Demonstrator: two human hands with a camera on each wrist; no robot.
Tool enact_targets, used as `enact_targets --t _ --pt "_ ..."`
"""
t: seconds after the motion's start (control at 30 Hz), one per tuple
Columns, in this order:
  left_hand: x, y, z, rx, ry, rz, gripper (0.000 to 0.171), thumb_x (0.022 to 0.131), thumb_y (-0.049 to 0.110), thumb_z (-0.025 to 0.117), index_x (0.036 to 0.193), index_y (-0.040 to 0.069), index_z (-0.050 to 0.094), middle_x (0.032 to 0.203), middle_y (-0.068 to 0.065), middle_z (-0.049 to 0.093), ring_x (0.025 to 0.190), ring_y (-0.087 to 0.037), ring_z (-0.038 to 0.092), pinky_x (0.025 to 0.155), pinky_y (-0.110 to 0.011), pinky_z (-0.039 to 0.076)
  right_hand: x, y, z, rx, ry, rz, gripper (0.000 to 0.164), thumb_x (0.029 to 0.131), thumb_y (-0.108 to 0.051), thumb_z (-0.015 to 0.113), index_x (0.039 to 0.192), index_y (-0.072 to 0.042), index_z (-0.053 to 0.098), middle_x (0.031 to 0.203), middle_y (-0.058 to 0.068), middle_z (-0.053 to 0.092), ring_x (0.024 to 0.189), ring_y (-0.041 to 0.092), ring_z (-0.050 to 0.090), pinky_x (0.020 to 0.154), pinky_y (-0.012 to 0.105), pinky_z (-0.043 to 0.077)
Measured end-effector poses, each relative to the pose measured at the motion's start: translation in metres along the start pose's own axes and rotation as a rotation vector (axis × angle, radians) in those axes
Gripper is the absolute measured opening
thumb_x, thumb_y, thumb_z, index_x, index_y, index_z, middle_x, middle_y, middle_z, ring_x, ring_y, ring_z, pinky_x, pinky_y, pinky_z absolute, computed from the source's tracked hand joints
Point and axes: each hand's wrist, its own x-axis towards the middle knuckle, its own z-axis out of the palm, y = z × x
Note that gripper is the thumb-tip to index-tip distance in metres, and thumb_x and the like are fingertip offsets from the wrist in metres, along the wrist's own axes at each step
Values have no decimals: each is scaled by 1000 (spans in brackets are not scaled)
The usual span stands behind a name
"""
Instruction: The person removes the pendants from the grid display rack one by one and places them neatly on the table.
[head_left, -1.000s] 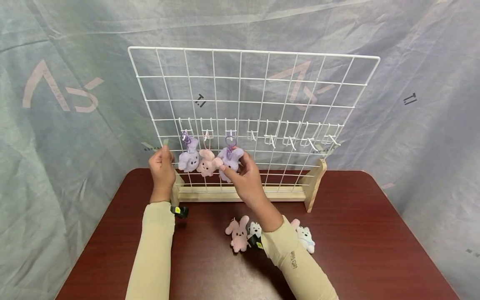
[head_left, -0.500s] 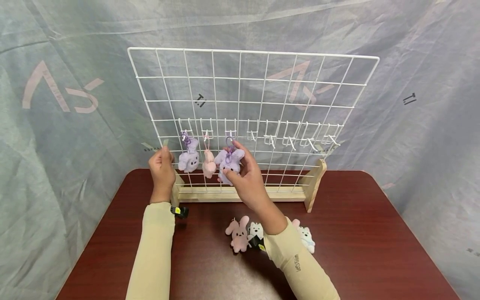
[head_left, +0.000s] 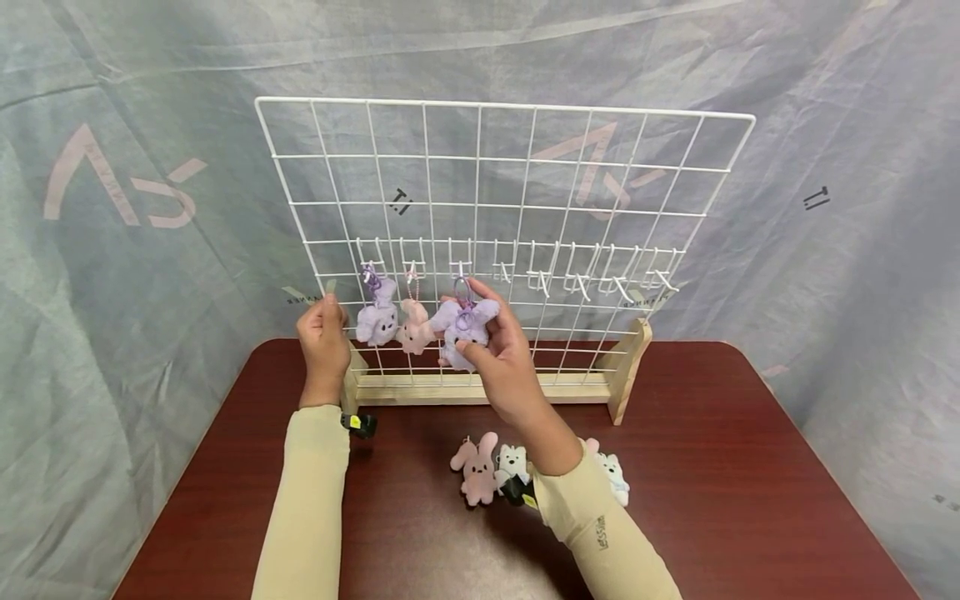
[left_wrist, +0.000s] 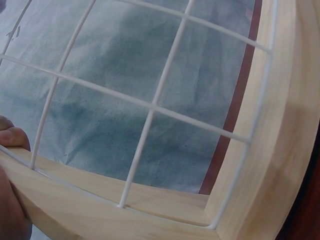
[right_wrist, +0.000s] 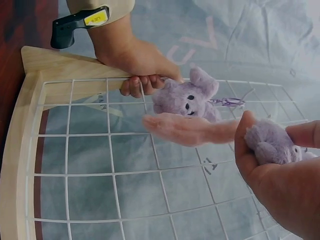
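My right hand (head_left: 510, 358) pinches a purple plush bunny keychain (head_left: 467, 315), thumb across its front and fingers behind. Its purple ring (head_left: 462, 287) stands at the tip of a white hook (head_left: 460, 268). To the left, a pink plush bunny (head_left: 414, 329) hangs from a hook by a bead chain, beside another purple plush keychain (head_left: 377, 321). My left hand (head_left: 324, 342) grips the left side of the white wire grid rack (head_left: 480, 179). In the right wrist view its fingers (right_wrist: 135, 86) curl round that edge, by the wooden upright (right_wrist: 65, 67).
Several bare hooks (head_left: 577, 285) line the grid to the right. On the dark red table (head_left: 405, 517) lie a pink plush bunny (head_left: 477, 471), a white plush (head_left: 512, 460) partly behind my right wrist camera, and another white plush (head_left: 613, 477) beside my sleeve.
My right hand has shifted slightly right and down with the purple plush. The hanging pink bunny has swung and turned on its chain. My left hand stays at the rack's edge.
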Motion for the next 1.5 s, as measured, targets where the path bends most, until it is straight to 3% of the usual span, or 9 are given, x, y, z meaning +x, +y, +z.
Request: enact_targets --t 0.27,0.43,0.5,0.67,1.03,1.2,1.37,1.5 --pt "-1 -1 0 11 4 -1 55 109 15 51 63 -8 30 58 10 34 55 -6 31 59 -23 27 -2 -3 -2 -19 -30 -50 68 92 14 48 158 5 30 154 33 47 111 17 71 76 35 65" --pt "-1 0 1 2 5 4 55 109 14 51 64 -9 29 59 10 33 56 -6 30 60 -23 26 -5 -3 -2 -1 -15 -26 54 95 11 49 148 11 37 128 18 61 104 21 73 74 34 65" --pt "-1 0 1 2 9 2 54 109 14 51 64 -9 29 59 11 34 56 -6 30 60 -23 25 -7 -3 -2 20 -4 0 46 100 8 48 144 10 39 120 9 62 99 21 74 72 34 65" --pt "0 2 1 4 13 -6 53 108 12 50 64 -9 32 60 12 37 57 -5 34 60 -22 27 -11 -1 -3 36 1 44 28 108 0 43 135 8 40 114 9 64 90 19 75 67 33 64" --pt "-1 2 1 -26 9 8 53 109 12 49 63 -9 31 59 10 37 56 -5 36 60 -21 31 -15 4 -6 -24 43 110 21 110 -11 46 122 8 47 87 4 70 66 15 72 51 31 59" --pt "-1 2 1 -20 2 12 54 109 13 50 63 -8 31 59 11 36 55 -5 35 59 -21 29 -17 3 -8 -92 79 211 25 111 -17 46 127 2 50 73 5 67 49 17 65 41 31 52" --pt "0 1 0 -7 2 14 55 109 15 51 63 -8 31 58 11 35 55 -5 35 58 -22 29 -16 -1 -11 -124 120 393 32 110 -21 43 141 -18 50 80 11 71 41 18 57 34 30 41" --pt "0 1 0 -17 -3 17 56 109 15 51 63 -8 29 58 10 33 54 -5 32 58 -22 27 -15 -2 -12 -111 120 485 36 107 -20 40 142 -22 48 80 15 73 39 18 53 33 29 36"
